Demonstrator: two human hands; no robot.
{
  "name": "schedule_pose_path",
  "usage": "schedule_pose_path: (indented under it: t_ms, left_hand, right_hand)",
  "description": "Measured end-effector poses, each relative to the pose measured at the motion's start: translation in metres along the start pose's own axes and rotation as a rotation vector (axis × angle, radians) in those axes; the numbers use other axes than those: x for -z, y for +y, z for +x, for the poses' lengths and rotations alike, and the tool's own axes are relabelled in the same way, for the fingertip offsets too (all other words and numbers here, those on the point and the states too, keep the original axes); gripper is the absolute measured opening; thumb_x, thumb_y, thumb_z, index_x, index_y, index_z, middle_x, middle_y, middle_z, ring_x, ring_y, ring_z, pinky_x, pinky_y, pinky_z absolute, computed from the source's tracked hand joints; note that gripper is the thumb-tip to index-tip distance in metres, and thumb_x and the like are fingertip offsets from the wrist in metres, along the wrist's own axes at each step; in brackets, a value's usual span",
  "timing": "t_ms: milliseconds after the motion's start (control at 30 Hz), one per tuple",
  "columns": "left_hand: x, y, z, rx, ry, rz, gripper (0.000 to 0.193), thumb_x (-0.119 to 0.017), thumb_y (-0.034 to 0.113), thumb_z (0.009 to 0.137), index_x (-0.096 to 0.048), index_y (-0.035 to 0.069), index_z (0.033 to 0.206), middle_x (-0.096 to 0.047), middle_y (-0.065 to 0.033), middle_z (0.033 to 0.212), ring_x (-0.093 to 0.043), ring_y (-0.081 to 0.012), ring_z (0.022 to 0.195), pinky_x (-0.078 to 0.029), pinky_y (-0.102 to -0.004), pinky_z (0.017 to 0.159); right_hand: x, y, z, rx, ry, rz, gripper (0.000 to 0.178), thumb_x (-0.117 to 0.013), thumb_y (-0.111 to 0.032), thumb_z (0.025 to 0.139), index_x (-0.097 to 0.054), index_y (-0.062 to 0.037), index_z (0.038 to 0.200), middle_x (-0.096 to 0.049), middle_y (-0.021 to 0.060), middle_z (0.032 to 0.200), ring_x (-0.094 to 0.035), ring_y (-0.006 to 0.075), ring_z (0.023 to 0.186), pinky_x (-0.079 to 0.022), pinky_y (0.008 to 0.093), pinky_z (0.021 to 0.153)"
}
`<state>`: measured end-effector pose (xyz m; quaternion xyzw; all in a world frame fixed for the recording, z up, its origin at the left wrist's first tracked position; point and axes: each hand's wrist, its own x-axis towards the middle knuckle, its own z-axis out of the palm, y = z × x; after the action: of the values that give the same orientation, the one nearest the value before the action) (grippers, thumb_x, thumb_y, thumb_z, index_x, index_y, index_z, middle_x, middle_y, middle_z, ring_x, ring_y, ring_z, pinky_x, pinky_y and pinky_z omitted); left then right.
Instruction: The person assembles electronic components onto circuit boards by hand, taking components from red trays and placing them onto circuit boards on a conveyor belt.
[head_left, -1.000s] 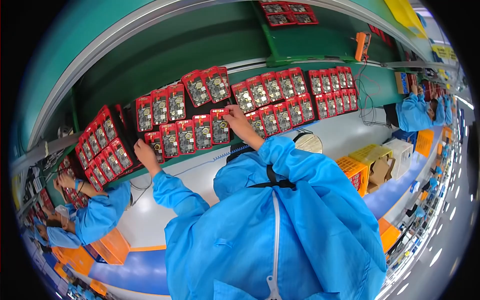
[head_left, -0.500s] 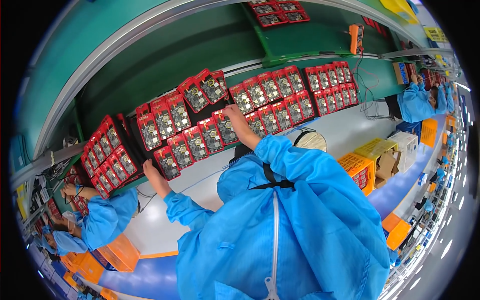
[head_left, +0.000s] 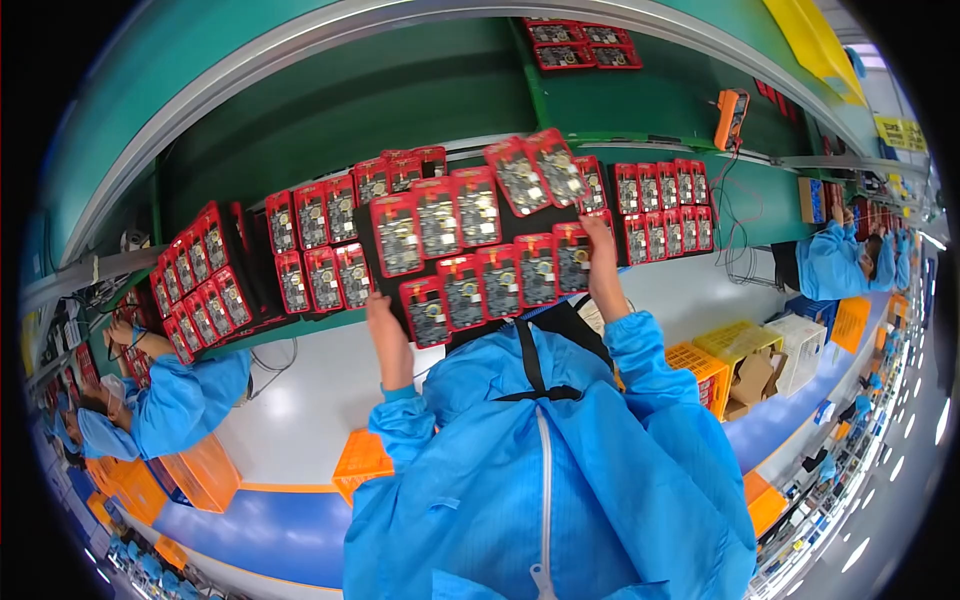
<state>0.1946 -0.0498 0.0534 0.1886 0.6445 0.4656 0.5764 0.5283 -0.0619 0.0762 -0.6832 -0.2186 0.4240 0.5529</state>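
A black tray bearing two rows of red cases with circuit boards inside is between my hands, raised over the bench's front edge. My left hand grips its left end, the thumb up along the edge. At the right end my right hand is closed on the tray beside the last case of the near row. Two tilted cases at the far right of the tray overlap its back edge. My fingers under the tray are hidden.
More trays of red cases stand left and right along the green bench. An orange handheld meter with leads hangs at the back right. Co-workers in blue sit at both sides. Crates stand on the floor at right.
The tray has come up and to the right in both hands, now covering part of the neighbouring tray's cases. My right hand has shifted from the far edge to the right end.
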Motion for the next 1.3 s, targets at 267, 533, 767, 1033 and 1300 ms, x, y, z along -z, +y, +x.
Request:
schedule_pose_path:
  t_ms: [267, 533, 767, 1033, 1300]
  left_hand:
    - [-0.084, -0.057, -0.036, 0.056, -0.012, 0.076, 0.019, -0.040, 0.018, 0.095, -0.052, 0.004, 0.100, -0.052, -0.0034, 0.093, -0.047, -0.0129, 0.087, -0.039, -0.0273, 0.081]
    - [-0.091, -0.111, -0.022, -0.096, 0.128, 0.233, 0.021, -0.040, 0.020, 0.096, -0.051, 0.002, 0.097, -0.051, -0.0068, 0.090, -0.046, -0.0169, 0.086, -0.039, -0.0296, 0.082]
    - [-0.108, -0.109, -0.016, -0.167, 0.072, 0.449, 0.027, -0.047, 0.018, 0.094, -0.051, -0.002, 0.112, -0.055, -0.0175, 0.108, -0.051, -0.0282, 0.103, -0.038, -0.0340, 0.093]
    - [-0.098, -0.132, -0.026, -0.301, -0.053, 0.710, 0.057, -0.055, 0.025, 0.094, -0.036, 0.006, 0.144, -0.051, -0.0251, 0.119, -0.049, -0.0405, 0.108, -0.038, -0.0449, 0.097]
    - [-0.096, -0.139, -0.055, -0.480, -0.248, 0.711, 0.128, -0.089, 0.023, 0.059, -0.001, -0.005, 0.149, -0.012, -0.0287, 0.153, -0.018, -0.0415, 0.142, -0.023, -0.0397, 0.115]
  right_hand:
    - [0.102, 0.037, 0.023, -0.007, 0.109, -0.021, 0.028, -0.053, -0.027, 0.093, -0.062, -0.0050, 0.107, -0.059, 0.0023, 0.101, -0.053, 0.0123, 0.098, -0.039, 0.0263, 0.091]
    - [0.097, 0.061, 0.065, 0.047, -0.022, -0.169, 0.028, -0.051, -0.021, 0.092, -0.062, 0.0027, 0.102, -0.063, 0.0121, 0.098, -0.057, 0.0239, 0.099, -0.040, 0.0306, 0.092]
    - [0.109, 0.055, 0.078, 0.008, -0.001, -0.257, 0.034, -0.052, -0.026, 0.093, -0.061, 0.0011, 0.112, -0.061, 0.0138, 0.105, -0.055, 0.0224, 0.102, -0.040, 0.0310, 0.092]
    - [0.118, 0.079, 0.089, 0.166, -0.050, -0.538, 0.041, -0.054, -0.023, 0.093, -0.055, 0.0003, 0.125, -0.054, 0.0191, 0.120, -0.051, 0.0307, 0.111, -0.038, 0.0366, 0.098]
    - [0.137, 0.076, 0.064, -0.032, -0.168, -0.871, 0.076, -0.072, -0.029, 0.075, -0.039, 0.0043, 0.135, -0.048, 0.0285, 0.126, -0.043, 0.0449, 0.121, -0.038, 0.0477, 0.099]
